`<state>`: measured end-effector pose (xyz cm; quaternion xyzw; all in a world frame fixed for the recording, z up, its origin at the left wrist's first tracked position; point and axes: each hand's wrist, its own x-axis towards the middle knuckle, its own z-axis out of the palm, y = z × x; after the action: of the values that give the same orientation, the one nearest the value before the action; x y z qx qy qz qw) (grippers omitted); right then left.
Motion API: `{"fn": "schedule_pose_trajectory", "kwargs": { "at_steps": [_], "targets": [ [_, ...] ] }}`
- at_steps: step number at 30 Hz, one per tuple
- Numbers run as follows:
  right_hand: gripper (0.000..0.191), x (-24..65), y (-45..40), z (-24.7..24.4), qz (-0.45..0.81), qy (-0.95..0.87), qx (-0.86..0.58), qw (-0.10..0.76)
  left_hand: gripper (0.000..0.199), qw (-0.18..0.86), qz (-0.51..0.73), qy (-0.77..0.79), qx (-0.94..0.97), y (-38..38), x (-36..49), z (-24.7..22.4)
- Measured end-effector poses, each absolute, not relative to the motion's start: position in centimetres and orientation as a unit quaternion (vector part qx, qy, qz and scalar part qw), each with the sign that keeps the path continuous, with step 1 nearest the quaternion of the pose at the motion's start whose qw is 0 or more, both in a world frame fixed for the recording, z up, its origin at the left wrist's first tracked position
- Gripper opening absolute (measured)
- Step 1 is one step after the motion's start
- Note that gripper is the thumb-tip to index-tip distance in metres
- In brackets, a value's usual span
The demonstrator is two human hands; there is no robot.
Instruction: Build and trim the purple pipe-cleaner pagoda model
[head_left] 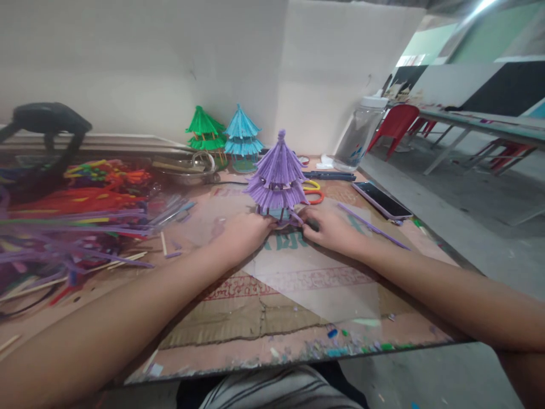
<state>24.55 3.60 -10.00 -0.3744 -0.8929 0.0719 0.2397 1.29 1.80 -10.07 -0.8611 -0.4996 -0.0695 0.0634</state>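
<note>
A purple two-tiered pagoda model [281, 170], its roofs covered in fuzzy pipe cleaners, stands upright on the cardboard in front of me. My left hand [253, 230] is closed at the left side of its base, fingertips against the edge. At the right side of the base, my right hand [326, 224] pinches a short purple pipe cleaner [296, 216] between thumb and fingers. Part of the base is hidden by my fingers. Scissors with yellow and orange handles [314, 197] lie just behind the right hand. A long purple pipe cleaner [374, 226] lies to its right.
Green [206, 130] and blue [242, 133] pagoda models stand at the back by the wall. Blurred bundles of coloured pipe cleaners [85, 210] fill the left side. A phone [382, 200] and a water bottle [360, 133] are near the right edge, with a glue gun [330, 176] behind.
</note>
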Motion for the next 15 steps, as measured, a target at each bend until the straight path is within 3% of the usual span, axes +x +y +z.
{"fn": "schedule_pose_trajectory", "kwargs": {
  "at_steps": [15],
  "targets": [
    [0.012, 24.56, 3.23, -10.58, 0.062, -0.897, -0.335, 0.281, 0.031, 0.062, -0.108, -0.514, -0.849, 1.35, 1.09, -10.60]
  ]
}}
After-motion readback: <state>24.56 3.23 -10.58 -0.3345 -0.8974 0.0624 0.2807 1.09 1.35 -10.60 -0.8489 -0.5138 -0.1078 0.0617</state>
